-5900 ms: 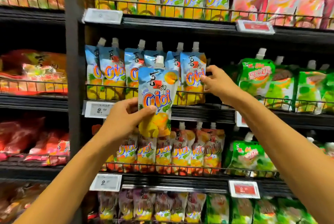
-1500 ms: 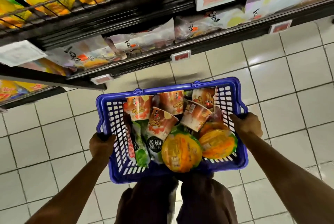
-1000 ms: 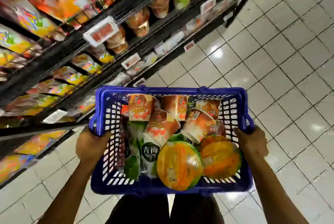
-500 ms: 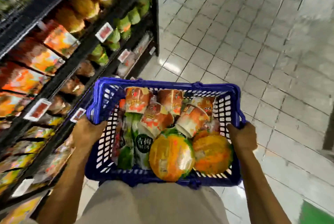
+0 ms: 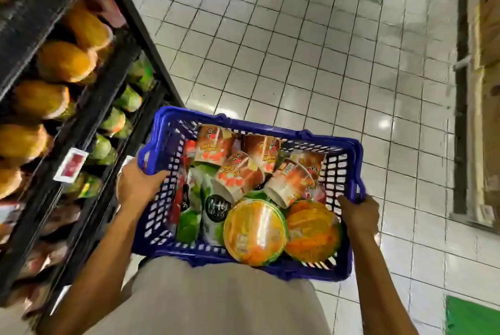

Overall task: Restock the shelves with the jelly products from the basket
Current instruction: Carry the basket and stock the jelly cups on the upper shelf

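Jelly products (image 5: pixel 238 177) remain piled in the basket (image 5: pixel 273 129), with round orange tubs (image 5: pixel 254 232) at its near edge. Left hand (image 5: pixel 138 186) and right hand (image 5: pixel 358 215) keep gripping the side rims as the basket moves along the shelves (image 5: pixel 89 107). Restocking is paused, probably for relocation to the matching shelf tubs (image 5: pixel 65 61).

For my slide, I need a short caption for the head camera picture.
Left hand and right hand grip a blue basket full of jelly cups beside stocked shelves.

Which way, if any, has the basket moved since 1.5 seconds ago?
Yes. The basket has been carried along the shelving to its end post.
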Motion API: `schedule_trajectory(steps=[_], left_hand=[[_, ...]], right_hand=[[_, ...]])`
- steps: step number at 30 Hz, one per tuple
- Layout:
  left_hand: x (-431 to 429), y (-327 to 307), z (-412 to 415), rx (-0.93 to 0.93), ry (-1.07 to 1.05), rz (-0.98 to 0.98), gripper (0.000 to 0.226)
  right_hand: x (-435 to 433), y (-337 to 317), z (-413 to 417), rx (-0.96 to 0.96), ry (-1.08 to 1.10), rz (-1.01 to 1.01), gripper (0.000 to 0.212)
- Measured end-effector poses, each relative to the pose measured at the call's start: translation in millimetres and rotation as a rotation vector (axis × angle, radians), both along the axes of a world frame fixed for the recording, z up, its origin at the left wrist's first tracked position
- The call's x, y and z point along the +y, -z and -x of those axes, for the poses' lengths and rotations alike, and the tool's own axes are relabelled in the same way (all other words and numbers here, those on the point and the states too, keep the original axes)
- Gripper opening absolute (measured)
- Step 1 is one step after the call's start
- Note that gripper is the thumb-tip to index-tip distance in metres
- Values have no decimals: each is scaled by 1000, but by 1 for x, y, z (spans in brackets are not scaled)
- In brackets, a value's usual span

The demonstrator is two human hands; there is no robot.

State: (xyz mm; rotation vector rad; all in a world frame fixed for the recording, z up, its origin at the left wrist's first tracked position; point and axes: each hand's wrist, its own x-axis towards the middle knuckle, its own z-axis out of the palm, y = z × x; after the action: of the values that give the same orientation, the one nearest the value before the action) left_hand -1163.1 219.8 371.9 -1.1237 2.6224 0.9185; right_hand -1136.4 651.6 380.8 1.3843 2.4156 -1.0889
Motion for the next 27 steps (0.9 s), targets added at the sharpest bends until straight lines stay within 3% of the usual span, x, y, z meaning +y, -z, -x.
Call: schedule_trajectory(steps=[11, 19, 27], left_hand=[[65, 11, 224, -13, 44, 40, 35], [112, 4, 351, -47, -149, 68, 42], [107, 17, 460, -43, -404, 41, 44]], right_hand=[[63, 14, 216, 21, 19, 19, 30], [107, 0, 436, 40, -184, -16, 36], [74, 0, 646, 46, -460, -21, 39]])
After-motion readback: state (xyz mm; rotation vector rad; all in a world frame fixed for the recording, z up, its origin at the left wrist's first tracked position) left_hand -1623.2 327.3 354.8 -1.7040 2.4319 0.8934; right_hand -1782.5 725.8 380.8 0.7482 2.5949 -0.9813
